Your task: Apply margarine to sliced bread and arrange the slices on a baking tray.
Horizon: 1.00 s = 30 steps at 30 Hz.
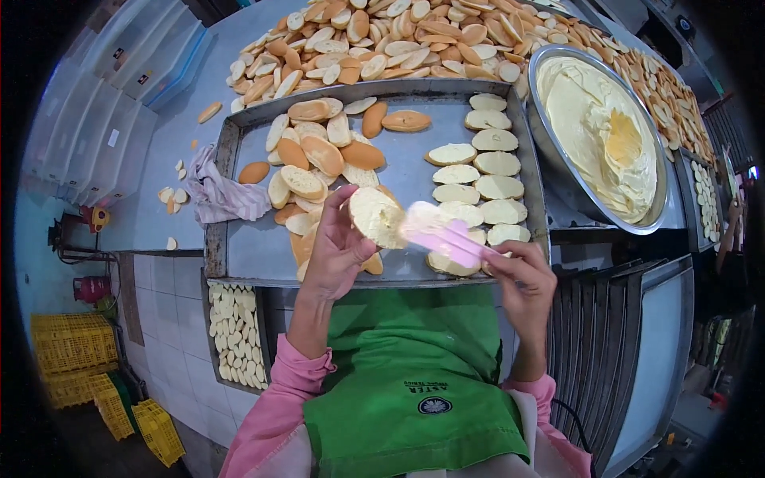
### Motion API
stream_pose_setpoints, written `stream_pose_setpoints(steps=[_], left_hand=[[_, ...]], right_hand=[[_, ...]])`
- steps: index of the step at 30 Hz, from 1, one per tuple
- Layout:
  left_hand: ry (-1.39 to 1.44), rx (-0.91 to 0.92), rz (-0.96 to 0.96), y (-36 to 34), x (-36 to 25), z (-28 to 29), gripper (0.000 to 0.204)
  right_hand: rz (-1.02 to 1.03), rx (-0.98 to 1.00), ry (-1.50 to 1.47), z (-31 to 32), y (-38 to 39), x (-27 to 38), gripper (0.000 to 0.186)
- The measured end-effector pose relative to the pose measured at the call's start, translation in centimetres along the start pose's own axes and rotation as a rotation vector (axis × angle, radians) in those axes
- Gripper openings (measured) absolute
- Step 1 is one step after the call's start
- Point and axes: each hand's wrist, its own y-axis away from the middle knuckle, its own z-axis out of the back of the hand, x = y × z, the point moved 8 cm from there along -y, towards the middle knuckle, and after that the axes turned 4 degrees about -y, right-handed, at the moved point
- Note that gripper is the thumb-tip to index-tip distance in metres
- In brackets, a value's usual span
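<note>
Between the fingers and thumb of my left hand [339, 255] is an oval bread slice [373, 213], its cut face partly coated with pale cream. My right hand [522, 279] grips a pink spatula [448, 237], slightly blurred, whose cream-smeared tip meets the slice's right edge. Both hands are over the near part of a metal tray [382, 273]. Plain bread slices [323, 155] lie heaped in the tray's left half. Cream-coated slices [498, 187] stand in rows along its right side. A large steel bowl [544, 131] of pale yellow cream [590, 119] sits right of the tray.
A big pile of bread slices [382, 40] spreads along the back. A striped cloth [227, 187] lies left of the tray, near clear plastic boxes [103, 135]. Stacked trays [606, 342] stand lower right, yellow crates [76, 350] lower left. Another person's arm [729, 223] shows far right.
</note>
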Motion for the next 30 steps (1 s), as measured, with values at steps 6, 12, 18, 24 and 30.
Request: stream_pose_setpoints(steps=[6,12,18,24,30], left_hand=[[0.017,0.068,0.036,-1.3,-3.5,1.4,0.07],[-0.685,0.526,0.385,-3.8,0.8,-0.9,0.057],[-0.705,0.967,0.757,-3.2,6.8,-0.8,0.056],[-0.82,1.044,0.838,-2.8,8.9,-0.2,0.04],[-0.923,0.934,0.893,-2.8,9.7,0.4,0.024]], right_hand=[[0.043,0.055,0.184,0.4,0.3,-1.5,0.03],[-0.148,-0.167,-0.084,5.0,0.8,-4.0,0.019],[-0.086,-0.257,0.011,6.2,1.0,-2.7,0.019],[-0.121,-0.31,0.049,7.4,1.5,-3.6,0.02],[-0.104,-0.302,0.007,7.1,0.5,-3.9,0.019]])
